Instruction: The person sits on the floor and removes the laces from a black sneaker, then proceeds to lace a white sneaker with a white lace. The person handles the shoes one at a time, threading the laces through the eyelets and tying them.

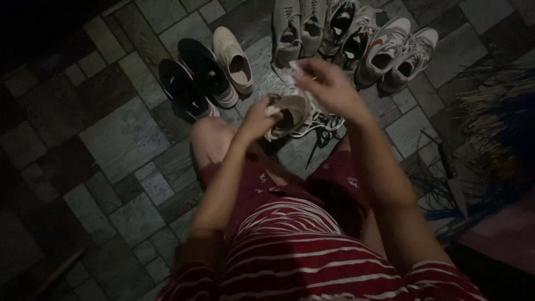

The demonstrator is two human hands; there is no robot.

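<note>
The pale sneaker (287, 114) sits between the person's two hands, raised just above the knees and tilted so its dark opening faces up. The left hand (257, 118) is curled around the shoe's heel end, fingers wrapped tight on the rim. The right hand (329, 83) is lifted just above the shoe's toe end, its fingertips (298, 69) pinched together on a thin white lace end (293, 66) that sticks up from them; how firmly it is held is blurred. Loose white laces (320, 121) trail from the shoe beneath the right wrist and hang over the tiles.

Both forearms run down to a red shirt with white stripes (295, 251) and dark red shorts (340, 184), with the bare left knee (210, 136) beside the left hand.

Beyond the hands, shoes are lined up on the grey stone-tiled floor (120, 139): a pair of black sneakers (192, 83) with white soles at the left, one beige slip-on shoe (234, 58) just beside them, a pair of grey sneakers (298, 28) straight ahead, a dark-and-white pair (351, 33) next, and a white pair with red trim (398, 50) at the far right. A bundle of straw-like broom bristles (490, 111) lies at the right edge, near some dark blue cords (440, 195).
</note>
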